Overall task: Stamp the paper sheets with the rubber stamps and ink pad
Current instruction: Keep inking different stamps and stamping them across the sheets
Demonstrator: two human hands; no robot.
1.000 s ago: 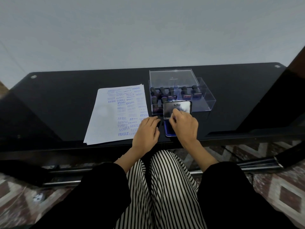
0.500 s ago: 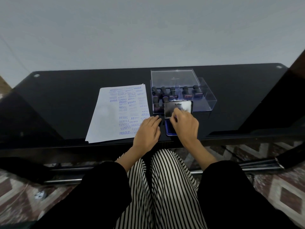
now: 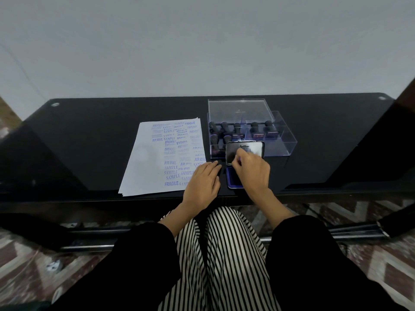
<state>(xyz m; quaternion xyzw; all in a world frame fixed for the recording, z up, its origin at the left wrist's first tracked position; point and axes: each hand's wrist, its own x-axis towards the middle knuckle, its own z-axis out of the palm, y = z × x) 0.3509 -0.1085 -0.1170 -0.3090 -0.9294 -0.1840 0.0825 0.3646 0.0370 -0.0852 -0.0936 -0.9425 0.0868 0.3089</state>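
A stack of paper sheets (image 3: 155,160) lies on the black glass table (image 3: 89,140), its top sheet covered in blue stamp marks. My left hand (image 3: 202,185) rests flat on the sheets' near right corner, fingers straight. The blue ink pad (image 3: 233,180) lies open just right of it, its Artline lid (image 3: 253,148) standing up behind. My right hand (image 3: 252,169) hovers curled over the pad, pinching a small rubber stamp (image 3: 239,159); only a purple sliver of the stamp shows. Several more dark-handled stamps (image 3: 238,131) stand in a clear box.
The clear plastic box (image 3: 285,140) sits just behind the ink pad, with its clear lid (image 3: 238,108) lying farther back. The table's near edge runs right under my wrists. My striped trousers and a patterned floor are below.
Almost nothing: my right hand has crept slightly up toward the ink pad's lid. The left hand has stayed on the paper's corner.
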